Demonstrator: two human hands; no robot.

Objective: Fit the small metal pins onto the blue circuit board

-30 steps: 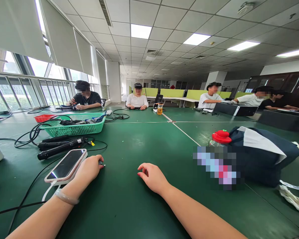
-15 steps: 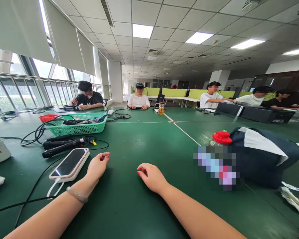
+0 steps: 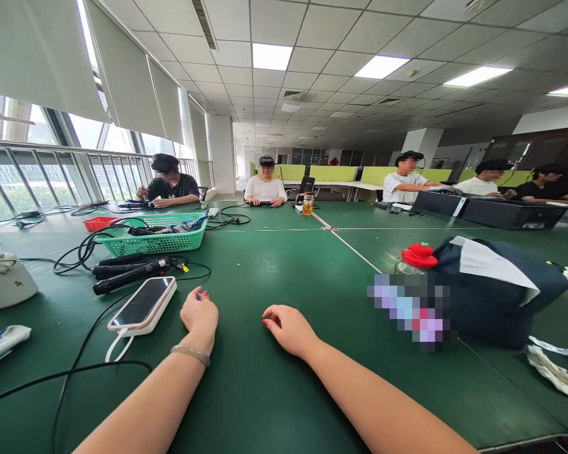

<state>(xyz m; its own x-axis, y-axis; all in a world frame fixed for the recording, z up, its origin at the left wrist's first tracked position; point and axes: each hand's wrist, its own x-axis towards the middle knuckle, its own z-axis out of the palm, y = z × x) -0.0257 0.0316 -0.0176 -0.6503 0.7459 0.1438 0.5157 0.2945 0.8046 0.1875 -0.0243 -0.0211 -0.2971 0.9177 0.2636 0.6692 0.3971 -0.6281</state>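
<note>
My left hand [image 3: 199, 318], with a bracelet [image 3: 190, 354] at its wrist, is over the green table [image 3: 246, 391]. Its fingers curl closed, and a small greyish thing shows between the fingertips, too small to name. Just left of it lies a phone [image 3: 144, 304] in a pale, thick case, with a white cable [image 3: 118, 343] plugged into its near end. My right hand [image 3: 291, 331] rests on the table to the right, loosely curled. A small gap shows between thumb and forefinger, with nothing visible in it.
Black handheld devices [image 3: 132, 275] and a green basket [image 3: 180, 241] of cables stand beyond the phone. A white jar-like container [image 3: 7, 284] is far left. On the right are a red-lidded jar [image 3: 419, 255] and a dark bag [image 3: 487, 302]. Several people sit around the table.
My left hand has turned at the wrist and its forearm has swung right, away from the phone. My right hand is nearly still. The view has shifted slightly.
</note>
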